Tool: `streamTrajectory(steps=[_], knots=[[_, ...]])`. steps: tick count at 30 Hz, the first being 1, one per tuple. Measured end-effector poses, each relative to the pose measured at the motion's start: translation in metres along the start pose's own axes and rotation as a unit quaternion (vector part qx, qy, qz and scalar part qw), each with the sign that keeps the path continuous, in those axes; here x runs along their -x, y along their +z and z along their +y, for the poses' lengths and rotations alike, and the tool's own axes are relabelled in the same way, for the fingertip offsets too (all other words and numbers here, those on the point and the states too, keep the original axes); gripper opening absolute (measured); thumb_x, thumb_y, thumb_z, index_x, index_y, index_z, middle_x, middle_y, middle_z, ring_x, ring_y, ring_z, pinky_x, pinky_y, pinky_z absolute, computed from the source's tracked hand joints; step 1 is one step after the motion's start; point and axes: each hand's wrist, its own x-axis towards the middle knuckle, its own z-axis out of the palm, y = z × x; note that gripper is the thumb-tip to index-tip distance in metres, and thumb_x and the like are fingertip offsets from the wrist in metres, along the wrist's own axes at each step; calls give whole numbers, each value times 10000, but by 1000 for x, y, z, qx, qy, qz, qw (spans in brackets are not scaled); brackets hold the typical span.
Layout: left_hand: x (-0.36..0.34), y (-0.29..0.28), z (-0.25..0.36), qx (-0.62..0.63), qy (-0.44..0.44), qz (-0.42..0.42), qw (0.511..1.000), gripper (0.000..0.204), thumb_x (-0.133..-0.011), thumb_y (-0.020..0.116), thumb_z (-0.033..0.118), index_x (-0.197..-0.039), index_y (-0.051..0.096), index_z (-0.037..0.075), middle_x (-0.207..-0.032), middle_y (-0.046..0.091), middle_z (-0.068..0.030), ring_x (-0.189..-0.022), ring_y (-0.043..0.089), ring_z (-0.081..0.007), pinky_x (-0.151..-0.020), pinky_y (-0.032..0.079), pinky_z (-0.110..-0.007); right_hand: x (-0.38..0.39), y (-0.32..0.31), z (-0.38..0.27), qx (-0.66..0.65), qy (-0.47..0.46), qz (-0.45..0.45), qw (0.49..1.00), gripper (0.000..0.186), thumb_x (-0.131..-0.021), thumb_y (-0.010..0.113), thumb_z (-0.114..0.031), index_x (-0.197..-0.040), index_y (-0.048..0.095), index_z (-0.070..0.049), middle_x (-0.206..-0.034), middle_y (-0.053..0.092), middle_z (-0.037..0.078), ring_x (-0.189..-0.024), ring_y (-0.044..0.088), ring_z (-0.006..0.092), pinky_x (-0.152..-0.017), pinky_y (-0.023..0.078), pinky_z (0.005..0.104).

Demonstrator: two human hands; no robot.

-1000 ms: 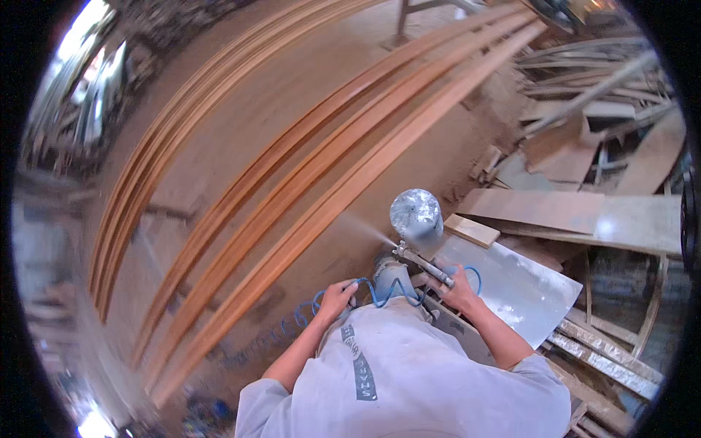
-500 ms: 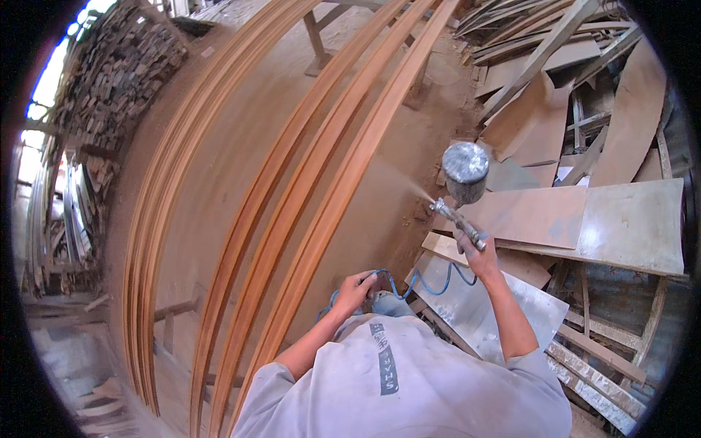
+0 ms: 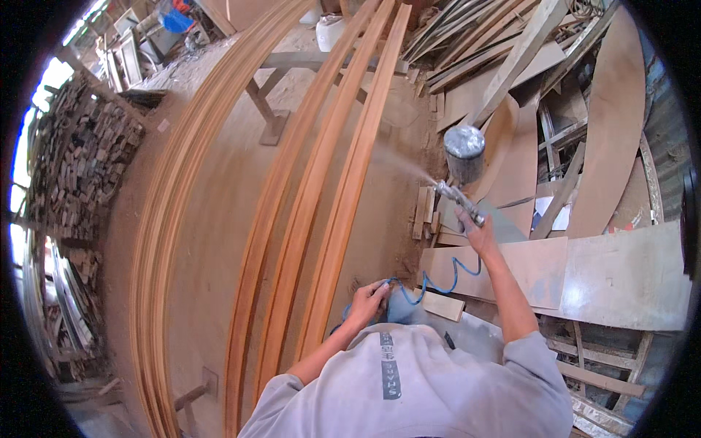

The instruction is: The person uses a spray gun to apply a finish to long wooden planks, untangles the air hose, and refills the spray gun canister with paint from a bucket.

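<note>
My right hand (image 3: 475, 228) is closed round the handle of a metal spray gun (image 3: 460, 202), whose silvery, stained cup (image 3: 465, 152) stands above it. A pale mist leaves the nozzle and drifts left toward the nearest of three long reddish-brown wooden mouldings (image 3: 349, 197). Close to my body, my left hand (image 3: 371, 301) grips a coiled blue air hose (image 3: 431, 288); the hose runs across to the spray gun's underside near my right wrist. Neither hand touches the mouldings.
Further left lies a bundle of lighter mouldings (image 3: 169, 190). A wooden trestle (image 3: 292, 60) holds their far ends. Thin panels (image 3: 621, 274) and scrap boards (image 3: 482, 51) crowd the right side. Stacked wood blocks (image 3: 80, 160) stand at far left, and a white sack (image 3: 330, 34) at the back.
The view has shifted forward, bringing the trestle and far end of the mouldings further into sight. The spray gun has advanced along the mouldings, still spraying; my left hand keeps hold of the hose.
</note>
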Motion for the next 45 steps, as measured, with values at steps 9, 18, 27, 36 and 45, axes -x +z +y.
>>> streamTrajectory(steps=[9,18,27,36,45], knots=[[-134,4,63,-27,-54,-7,998,315,-925,555,279,-1092,666,37,-658,540,18,-575,480,-58,-510,389,-242,-212,-30,-6,-36,9,48,998,352,-867,639,-395,-983,703,-69,-570,489,-51,-531,446,47,-495,355,242],[-302,33,166,-9,-57,62,996,327,-940,529,286,-1141,648,59,-593,562,-2,-498,498,-60,-458,402,-234,-485,-80,9,-68,-25,58,996,335,-885,608,-385,-760,605,-74,-563,498,-32,-491,432,56,-459,327,239],[-391,45,246,7,-129,75,989,320,-948,510,287,-1118,656,59,-589,567,2,-518,503,-61,-492,409,-240,-698,-113,-23,-107,-2,115,987,431,-854,591,-509,-723,562,-100,-532,495,-21,-368,376,61,-343,271,228],[-426,59,272,42,-153,104,982,329,-943,541,278,-1192,628,82,-624,594,1,-538,515,-54,-509,420,-218,-867,-118,-55,-73,-63,202,975,514,-830,568,-576,-695,557,-79,-526,499,9,-386,424,116,-360,318,280],[-415,62,287,23,-145,143,979,340,-932,556,295,-1180,637,76,-632,587,10,-537,506,-49,-509,416,-225,-893,-112,-69,-36,-52,171,983,578,-806,565,-629,-725,610,-59,-565,544,18,-488,499,117,-445,381,280]])
